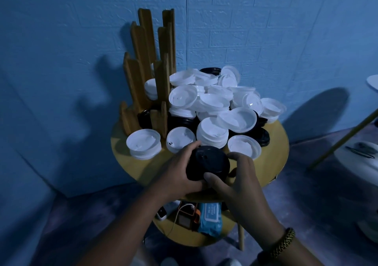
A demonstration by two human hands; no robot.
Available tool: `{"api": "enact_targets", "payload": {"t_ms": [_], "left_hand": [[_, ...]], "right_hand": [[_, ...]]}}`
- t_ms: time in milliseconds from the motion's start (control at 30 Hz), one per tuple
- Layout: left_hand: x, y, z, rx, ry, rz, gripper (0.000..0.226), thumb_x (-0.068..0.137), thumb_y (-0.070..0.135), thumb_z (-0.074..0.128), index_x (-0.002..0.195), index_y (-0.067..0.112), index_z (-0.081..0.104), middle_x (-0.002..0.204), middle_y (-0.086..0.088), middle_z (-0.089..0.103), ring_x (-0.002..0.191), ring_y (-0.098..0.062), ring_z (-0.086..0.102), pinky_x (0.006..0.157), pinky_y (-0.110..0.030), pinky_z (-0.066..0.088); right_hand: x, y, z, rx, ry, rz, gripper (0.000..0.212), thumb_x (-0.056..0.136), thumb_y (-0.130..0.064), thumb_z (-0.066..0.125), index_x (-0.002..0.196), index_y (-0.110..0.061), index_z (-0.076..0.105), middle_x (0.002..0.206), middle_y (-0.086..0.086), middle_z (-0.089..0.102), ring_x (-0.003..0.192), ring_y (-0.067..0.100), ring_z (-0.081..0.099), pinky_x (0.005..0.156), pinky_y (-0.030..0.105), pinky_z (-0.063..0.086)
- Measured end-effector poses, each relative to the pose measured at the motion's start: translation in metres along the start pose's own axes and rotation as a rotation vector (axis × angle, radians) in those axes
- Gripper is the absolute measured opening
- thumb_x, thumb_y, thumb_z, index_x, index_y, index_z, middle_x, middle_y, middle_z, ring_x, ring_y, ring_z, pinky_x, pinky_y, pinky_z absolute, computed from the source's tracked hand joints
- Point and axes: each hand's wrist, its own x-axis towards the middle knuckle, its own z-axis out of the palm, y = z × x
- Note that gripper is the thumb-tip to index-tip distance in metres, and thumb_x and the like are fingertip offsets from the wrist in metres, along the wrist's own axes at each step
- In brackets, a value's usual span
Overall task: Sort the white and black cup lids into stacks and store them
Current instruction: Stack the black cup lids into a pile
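Lids (214, 102) mostly unsorted, heaped on bench (272, 163). Few white stacks (143, 144) in front; rack (143, 65) holds some. Fingers of left hand (180, 171) and right hand (239, 182) clasp black stack (207, 164) at near edge. Early going, likely.

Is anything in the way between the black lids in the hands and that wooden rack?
Yes. Two white lid stacks sit on the table between the held black lids and the wooden rack: the left white stack right before its front slot, the right white stack beside it. Lifting over them should likely clear both.
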Motion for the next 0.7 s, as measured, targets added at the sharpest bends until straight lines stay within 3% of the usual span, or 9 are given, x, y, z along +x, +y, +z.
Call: {"api": "enact_targets", "payload": {"t_ms": [167,300,400,467,600,700], "left_hand": [[-0.001,0.002,0.000,0.020,-0.014,0.012,0.098,0.070,0.060,0.077,0.149,0.056,0.019,0.150,0.022,0.043,0.132,-0.002,0.049,0.104,-0.039,0.051],[-0.002,0.001,0.000,0.040,-0.025,0.026,0.102,0.070,0.060,0.077,0.151,0.055,0.016,0.148,0.027,0.039,0.132,-0.002,0.048,0.103,-0.038,0.052],[-0.002,0.000,0.000,0.040,-0.044,0.032,0.104,0.069,0.056,0.079,0.151,0.056,0.014,0.141,0.033,0.037,0.133,-0.001,0.047,0.103,-0.037,0.052],[-0.002,0.000,0.000,0.042,-0.065,0.034,0.107,0.070,0.052,0.081,0.152,0.054,0.013,0.146,0.028,0.040,0.133,-0.002,0.048,0.103,-0.037,0.052],[-0.001,0.000,-0.001,0.044,-0.073,0.037,0.108,0.071,0.046,0.086,0.152,0.054,0.014,0.144,0.027,0.043,0.130,0.001,0.050,0.102,-0.033,0.053],[-0.001,0.001,-0.001,0.068,-0.084,0.043,0.108,0.073,0.044,0.088,0.150,0.055,0.013,0.137,0.031,0.044,0.126,0.005,0.050,0.099,-0.025,0.052]], "right_hand": [[0.006,-0.003,0.002,-0.047,-0.026,-0.124,0.062,0.082,-0.052,0.070,0.135,-0.032,0.045,0.124,-0.016,0.050,0.117,0.006,0.048,0.095,0.028,0.048],[0.011,-0.006,0.004,-0.101,-0.040,-0.121,0.071,0.084,-0.052,0.069,0.145,-0.028,0.041,0.126,-0.014,0.042,0.117,0.005,0.042,0.092,0.012,0.038],[0.016,-0.005,0.003,-0.153,-0.090,-0.097,0.080,0.082,-0.055,0.066,0.150,-0.027,0.035,0.125,-0.012,0.033,0.117,0.006,0.036,0.098,0.020,0.039],[0.020,-0.007,-0.001,-0.190,-0.134,-0.121,0.077,0.082,-0.055,0.065,0.148,-0.027,0.037,0.126,-0.012,0.033,0.120,0.008,0.035,0.100,0.025,0.041],[0.029,-0.010,-0.012,-0.208,-0.249,-0.193,0.063,0.084,-0.047,0.067,0.139,-0.028,0.044,0.125,-0.017,0.042,0.116,0.005,0.042,0.091,0.016,0.040],[0.032,-0.006,-0.014,-0.306,-0.288,-0.243,0.065,0.085,-0.052,0.065,0.143,-0.036,0.040,0.125,-0.013,0.040,0.114,0.009,0.038,0.093,0.023,0.041]]}}
